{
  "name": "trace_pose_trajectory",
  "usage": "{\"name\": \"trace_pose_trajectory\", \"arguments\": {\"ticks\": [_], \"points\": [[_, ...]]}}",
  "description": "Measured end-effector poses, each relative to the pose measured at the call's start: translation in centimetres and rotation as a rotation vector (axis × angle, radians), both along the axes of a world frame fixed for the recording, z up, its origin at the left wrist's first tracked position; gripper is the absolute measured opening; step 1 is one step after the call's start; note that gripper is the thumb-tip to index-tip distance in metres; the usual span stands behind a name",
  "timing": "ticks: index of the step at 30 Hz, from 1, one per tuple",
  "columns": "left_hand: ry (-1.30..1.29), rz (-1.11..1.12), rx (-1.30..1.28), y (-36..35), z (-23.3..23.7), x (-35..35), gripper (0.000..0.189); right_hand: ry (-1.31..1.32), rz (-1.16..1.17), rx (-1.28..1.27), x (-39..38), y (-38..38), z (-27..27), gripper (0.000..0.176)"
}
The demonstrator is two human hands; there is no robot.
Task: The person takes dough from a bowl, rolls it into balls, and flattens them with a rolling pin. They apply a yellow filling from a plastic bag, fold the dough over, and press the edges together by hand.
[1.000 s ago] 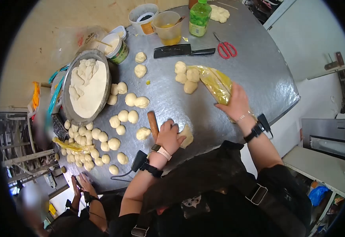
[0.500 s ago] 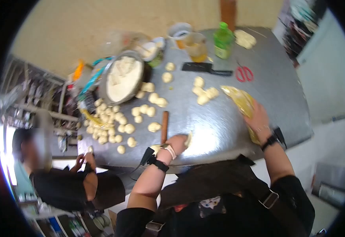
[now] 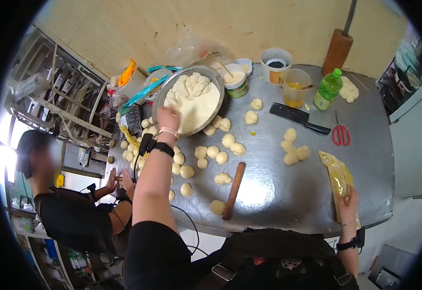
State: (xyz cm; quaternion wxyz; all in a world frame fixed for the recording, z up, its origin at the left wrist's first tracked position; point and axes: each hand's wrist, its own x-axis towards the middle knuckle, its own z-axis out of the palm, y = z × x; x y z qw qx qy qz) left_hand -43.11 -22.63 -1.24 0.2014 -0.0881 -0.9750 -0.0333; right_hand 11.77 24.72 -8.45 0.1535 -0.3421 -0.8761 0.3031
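Left hand [image 3: 168, 117] off dough piece [image 3: 217, 207] by rolling pin [image 3: 233, 190], now on dough mass in metal bowl [image 3: 222, 92]; grip unclear. Right hand [image 3: 347, 200] still clamped on yellow bag [image 3: 336, 175], table's near-right edge.

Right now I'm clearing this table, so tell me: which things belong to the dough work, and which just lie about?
Job: left hand at dough bowl; right hand on yellow bag; dough balls; rolling pin.
Lying about: knife, scissors, green bottle.

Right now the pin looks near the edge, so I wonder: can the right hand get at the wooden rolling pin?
Probably yes: the right hand holds the yellow bag, but only bare table lies between it and the rolling pin.
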Motion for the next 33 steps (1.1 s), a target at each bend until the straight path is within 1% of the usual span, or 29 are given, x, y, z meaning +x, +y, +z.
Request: {"name": "trace_pose_trajectory", "arguments": {"ticks": [1, 2, 4, 7, 10, 11, 12, 14, 17, 18, 19, 21, 22, 23, 25, 26, 27, 28, 29, 30, 31, 32, 33], "points": [[-0.664, -0.147, -0.031, -2.0, -6.1, -4.6, 0.039, -0.020, 0.002, 0.007, 0.4, -0.3, 0.2, 0.051], [-0.899, -0.156, 0.156, 1.2, -0.7, -0.5, 0.050, -0.043, -0.022, -0.016, 0.7, -0.7, 0.7, 0.047], [-0.734, 0.083, 0.621, -1.2, -4.7, -7.0, 0.053, -0.085, -0.064, -0.069, 1.4, -1.6, 1.9, 0.041], [-1.160, 0.242, 0.242, -0.1, -5.5, -7.5, 0.038, -0.048, -0.099, -0.131, 2.2, -1.8, 1.6, 0.035], [-1.542, 0.272, 1.191, -1.2, -7.6, -9.0, 0.043, -0.123, -0.220, -0.249, 0.0, -3.1, 4.5, 0.033], [-1.565, 0.274, 1.176, -1.1, -6.2, -10.1, 0.043, -0.109, -0.202, -0.247, -0.6, -3.2, 5.1, 0.031], [-1.277, 0.142, 0.816, 0.5, -1.2, -9.2, 0.041, -0.101, -0.194, -0.246, -1.0, -3.0, 5.3, 0.030], [-1.359, -0.058, 0.612, 0.7, -2.3, -9.2, 0.038, -0.087, -0.187, -0.252, -1.3, -2.9, 5.3, 0.030], [-1.300, 0.133, 0.851, 1.3, -2.8, -9.5, 0.043, 0.006, -0.125, -0.270, -2.2, -2.5, 3.7, 0.030], [-1.355, 0.155, 0.786, 0.9, -4.9, -9.8, 0.044, -0.003, -0.105, -0.254, -2.7, -2.6, 3.5, 0.030], [-1.407, 0.170, 0.720, 0.6, -8.7, -10.6, 0.046, -0.008, -0.087, -0.234, -3.3, -2.7, 3.4, 0.030], [-1.397, 0.051, 0.491, 2.9, -8.3, -8.8, 0.049, -0.014, -0.049, -0.197, -4.7, -3.2, 4.0, 0.029], [-1.324, -0.080, 0.328, 5.0, -5.3, -7.0, 0.050, -0.013, -0.031, -0.181, -5.6, -4.0, 4.8, 0.029], [-1.390, -0.161, 0.582, 5.0, -5.4, -7.3, 0.049, -0.013, -0.015, -0.161, -6.2, -4.1, 5.3, 0.029], [-1.335, -0.065, 0.755, 5.5, -5.3, -10.9, 0.048, -0.034, -0.005, -0.143, -6.3, -3.4, 5.5, 0.029], [-1.355, -0.271, 1.003, 5.8, -3.2, -11.9, 0.056, -0.057, -0.014, -0.140, -5.7, -3.6, 5.7, 0.029], [-1.251, -0.170, 1.051, 6.3, -1.5, -13.0, 0.072, -0.077, 0.003, -0.113, -5.4, -3.6, 5.6, 0.030], [-0.826, -0.195, 0.808, 7.1, -0.4, -13.4, 0.084, -0.104, 0.005, -0.085, -5.7, -3.4, 5.5, 0.033], [-0.412, -0.080, 0.511, 8.2, 1.3, -13.4, 0.097, -0.089, -0.034, -0.133, -6.4, -3.7, 5.9, 0.035], [-0.356, -0.091, 0.507, 8.8, 2.7, -12.9, 0.080, -0.078, -0.080, -0.174, -7.4, -4.1, 6.3, 0.038], [-0.290, -0.239, 0.581, 9.8, 2.4, -11.7, 0.067, -0.141, -0.039, -0.064, -7.9, -3.7, 6.1, 0.043], [-0.216, -0.375, 0.661, 10.7, 2.0, -9.9, 0.055, -0.108, -0.091, -0.148, -9.2, -3.7, 6.1, 0.043], [-0.469, -0.467, 0.725, 12.1, 2.8, -5.9, 0.043, -0.110, -0.045, -0.105, -10.0, -3.0, 5.5, 0.044]]}}
